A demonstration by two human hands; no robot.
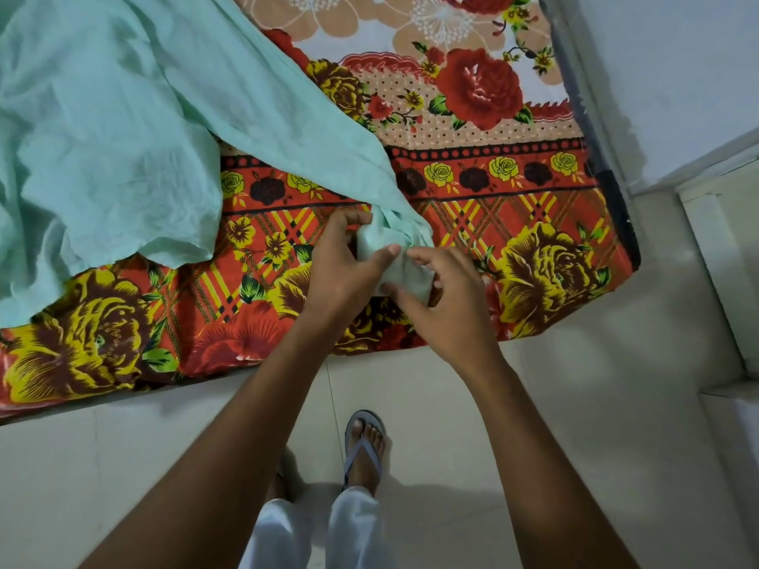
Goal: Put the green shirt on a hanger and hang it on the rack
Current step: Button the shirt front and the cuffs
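Green shirt [102,117] spread over bed's left side, on floral sheet [513,248]. One sleeve end runs to bed's front edge: left hand [345,264] grips it, right hand [443,297] pinches it too, hands close together.

Bed [484,207] under red, yellow floral sheet [472,96]. Pale glossy tiled floor [575,404] below. White wall [677,76] at right; white ledge [710,248] beside bed corner.

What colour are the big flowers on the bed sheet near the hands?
Yellow with brown, on the orange-red bed sheet, clearest in the head view.
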